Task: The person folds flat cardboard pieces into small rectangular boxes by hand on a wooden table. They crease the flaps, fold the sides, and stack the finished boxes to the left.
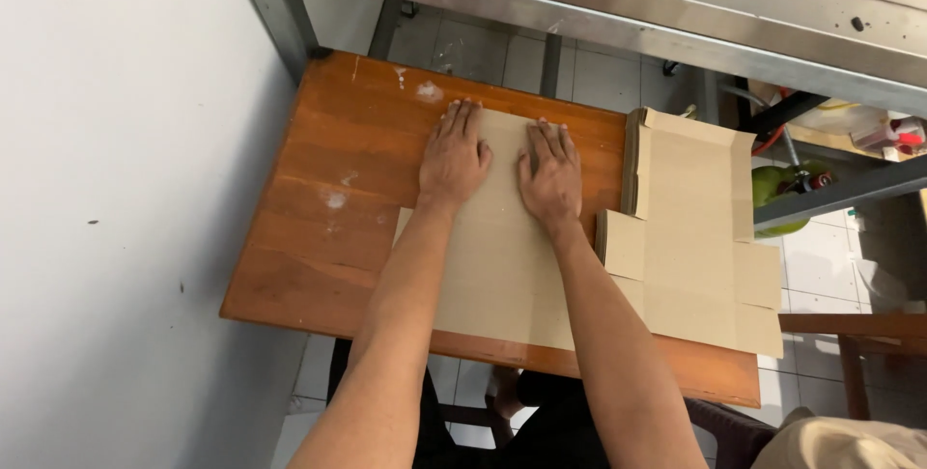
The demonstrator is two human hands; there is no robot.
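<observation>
We note one wooden table (319,237) running from the upper middle of the frame to the lower right, its left edge close against a white wall (116,208) and its far edge just short of a steel counter (618,15) across the top. Bare wood lies open on the left part of the table; the right part is covered.

One flat cardboard sheet (502,276) lies at the centre of the table, reaching almost to the near edge. Our left hand (454,155) and right hand (550,174) rest palm down, side by side, on its far end. Both are spread flat with fingers extended, pressing on the sheet and grasping nothing.

To the right we count one stack of cardboard box blanks (695,237), its right side overhanging the table edge. Its left flap touches the sheet.
</observation>
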